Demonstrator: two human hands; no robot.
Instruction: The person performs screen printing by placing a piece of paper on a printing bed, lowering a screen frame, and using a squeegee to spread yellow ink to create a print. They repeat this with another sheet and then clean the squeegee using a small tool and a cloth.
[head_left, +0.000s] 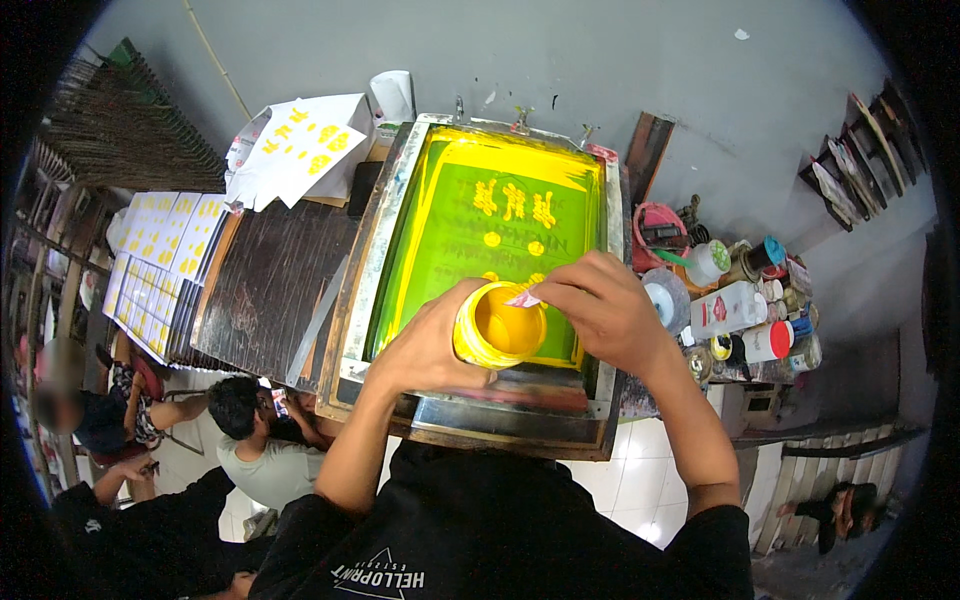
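Note:
My left hand (428,340) is wrapped round an open yellow tub (470,345) of yellow ink, which it holds tilted above the near part of a printing screen. In my right hand (608,305), the fingers pinch a small pale pink-and-white scrap (522,299), its end at the tub's rim. Below them lies the screen, its green mesh (430,240) bordered by thick yellow ink and set in a pale frame (388,232). Yellow characters and round spots show on the mesh; my hands and the tub hide its near part.
Printed sheets (150,285) are stacked on the left, and more white sheets (300,150) lie behind them. A dark wooden table (265,270) adjoins the screen. Crowded jars and bottles (728,308) stand on the right. A person (265,445) sits at the lower left, with others nearby.

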